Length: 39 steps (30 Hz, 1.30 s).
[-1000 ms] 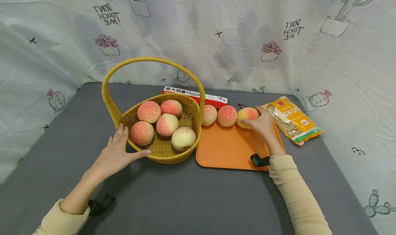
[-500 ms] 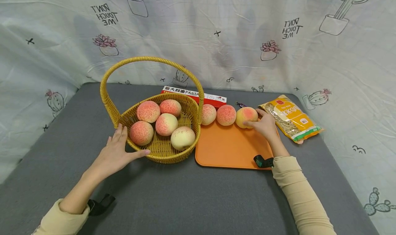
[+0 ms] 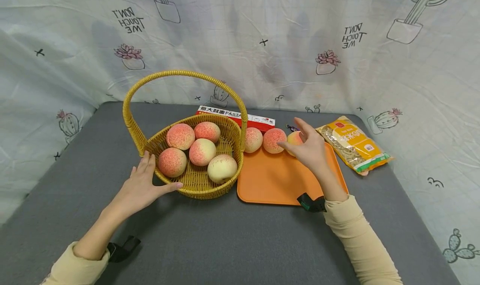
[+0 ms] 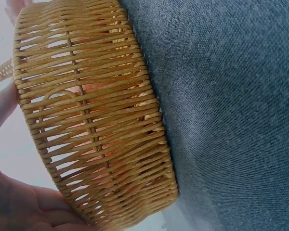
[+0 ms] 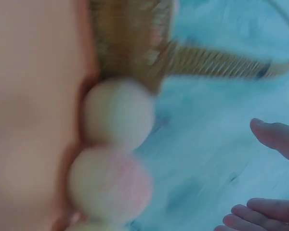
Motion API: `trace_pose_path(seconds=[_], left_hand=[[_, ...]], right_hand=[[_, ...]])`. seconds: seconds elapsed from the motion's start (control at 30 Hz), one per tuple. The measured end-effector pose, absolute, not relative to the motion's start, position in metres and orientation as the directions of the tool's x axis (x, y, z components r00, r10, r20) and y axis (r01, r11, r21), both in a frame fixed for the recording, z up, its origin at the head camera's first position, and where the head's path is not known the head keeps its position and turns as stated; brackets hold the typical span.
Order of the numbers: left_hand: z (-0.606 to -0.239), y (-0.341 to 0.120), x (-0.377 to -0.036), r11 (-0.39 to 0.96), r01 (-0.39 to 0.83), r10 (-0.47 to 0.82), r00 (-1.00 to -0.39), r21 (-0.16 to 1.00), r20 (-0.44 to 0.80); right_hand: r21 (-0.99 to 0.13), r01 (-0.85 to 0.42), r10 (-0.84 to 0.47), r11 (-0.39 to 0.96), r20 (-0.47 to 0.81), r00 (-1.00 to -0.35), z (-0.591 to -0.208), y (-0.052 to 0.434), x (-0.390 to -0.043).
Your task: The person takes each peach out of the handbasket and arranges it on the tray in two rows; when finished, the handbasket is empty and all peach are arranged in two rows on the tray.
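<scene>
My left hand [image 3: 140, 189] rests against the near left side of a yellow wicker basket [image 3: 198, 192], fingers straight and thumb spread along the rim. Several peaches [image 3: 202, 151] lie inside the basket. In the left wrist view the thumb and fingers touch the woven wall [image 4: 101, 125]. My right hand [image 3: 309, 149] hovers over the orange tray [image 3: 277, 185] with thumb and fingers apart, holding nothing. It partly covers a yellow-red peach [image 3: 294, 138]. Left of that peach, a red peach [image 3: 275, 139] and a paler peach [image 3: 253, 140] complete a row along the tray's back.
Behind the basket and tray lies a red and white pasta box [image 3: 258, 120]. A small dark purple wrapped item [image 3: 292, 128] sits behind the peaches. At the right is an orange and clear food bag [image 3: 354, 145]. The basket's tall handle [image 3: 183, 73] arches up; a printed curtain [image 3: 240, 39] hangs behind.
My right hand has let go of the yellow-red peach and lifted up and leftward, its fingers spreading. The peach stays on the tray. My left hand has not moved from the basket.
</scene>
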<state>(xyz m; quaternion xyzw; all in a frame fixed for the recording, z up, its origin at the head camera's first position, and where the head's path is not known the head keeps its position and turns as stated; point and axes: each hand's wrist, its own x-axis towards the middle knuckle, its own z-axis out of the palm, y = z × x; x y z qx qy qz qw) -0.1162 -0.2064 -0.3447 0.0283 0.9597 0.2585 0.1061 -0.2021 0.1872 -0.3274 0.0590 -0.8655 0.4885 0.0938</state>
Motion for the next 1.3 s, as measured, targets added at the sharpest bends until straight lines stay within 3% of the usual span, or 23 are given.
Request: trace_pose_path(seconds=[0.17,0.3,0.37,0.43,0.63,0.77,0.87,1.0,1.1,1.3], left_hand=[[-0.346,-0.206,-0.116,0.868,-0.006,0.105,-0.975,0.496,-0.196],[-0.347,-0.207,-0.115,0.869,0.0,0.109,-0.976,0.496,-0.191],[-0.346,-0.207,-0.115,0.866,0.003,0.112,-0.976,0.5,-0.188],[-0.345,-0.208,-0.116,0.863,-0.001,0.111,-0.975,0.505,-0.19],[-0.344,-0.207,-0.115,0.864,-0.007,0.108,-0.974,0.504,-0.199],[-0.345,-0.207,-0.114,0.867,-0.006,0.107,-0.974,0.498,-0.198],[-0.345,-0.207,-0.114,0.865,-0.012,0.104,-0.973,0.502,-0.204],[-0.345,-0.206,-0.115,0.866,-0.02,0.099,-0.972,0.5,-0.211],[-0.346,-0.206,-0.115,0.869,-0.013,0.099,-0.975,0.494,-0.2],[-0.347,-0.207,-0.115,0.869,-0.007,0.099,-0.977,0.494,-0.188]], right_hand=[[-0.802,-0.451,-0.091,0.392,0.454,-0.886,-0.326,0.161,-0.182],[-0.556,-0.737,-0.301,0.384,0.679,-0.669,-0.334,0.139,-0.173],[-0.431,-0.82,-0.417,0.377,0.712,-0.565,-0.337,0.128,-0.172],[-0.387,-0.85,-0.519,0.357,0.674,-0.525,-0.339,0.118,-0.173],[-0.517,-0.732,-0.674,0.444,0.346,-0.653,-0.336,0.089,-0.182],[-0.522,-0.673,-0.695,0.524,0.194,-0.692,-0.339,0.071,-0.191],[-0.465,-0.636,-0.681,0.616,0.091,-0.727,-0.345,0.057,-0.196],[-0.306,-0.56,-0.611,0.77,-0.1,-0.785,-0.35,0.04,-0.2],[-0.211,-0.53,-0.568,0.821,-0.223,-0.792,-0.35,0.029,-0.202],[-0.255,-0.528,-0.584,0.81,-0.276,-0.763,-0.343,0.025,-0.205]])
